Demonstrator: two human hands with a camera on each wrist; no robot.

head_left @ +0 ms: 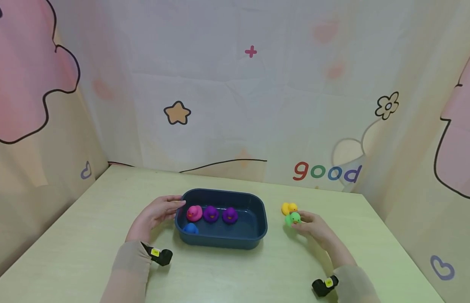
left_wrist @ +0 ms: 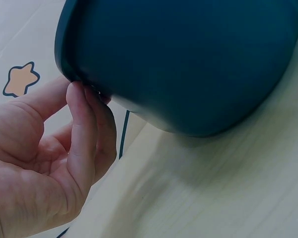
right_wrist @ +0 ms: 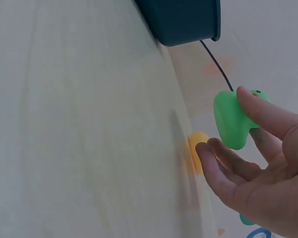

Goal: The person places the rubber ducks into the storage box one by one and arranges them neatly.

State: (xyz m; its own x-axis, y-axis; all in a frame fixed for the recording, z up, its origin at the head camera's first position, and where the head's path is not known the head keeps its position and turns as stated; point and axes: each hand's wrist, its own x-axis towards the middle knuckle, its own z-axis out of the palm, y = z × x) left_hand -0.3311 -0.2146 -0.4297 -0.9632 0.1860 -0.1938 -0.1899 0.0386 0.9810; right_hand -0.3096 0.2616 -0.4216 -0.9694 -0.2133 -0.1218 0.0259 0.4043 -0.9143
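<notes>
A dark blue basin point(head_left: 250, 219) rests on the table, holding a pink rubber duck point(head_left: 194, 213), two purple rubber ducks point(head_left: 211, 214) and a blue one point(head_left: 190, 228) partly hidden by the near wall. At its left end my left hand point(head_left: 159, 211) grips the rim, and the left wrist view shows the fingertips point(left_wrist: 77, 99) against the basin's edge. To the right of the basin, my right hand point(head_left: 314, 227) pinches a green rubber duck point(right_wrist: 232, 121) between thumb and finger, off the table. Just behind it sits a yellow rubber duck point(head_left: 289, 208).
The pale wooden table point(head_left: 220, 273) meets a printed cloth backdrop point(head_left: 220, 139) at the back, with more cloth at both sides. A black wrist camera point(head_left: 161, 256) is strapped to the left sleeve, and another camera point(head_left: 325, 286) to the right one.
</notes>
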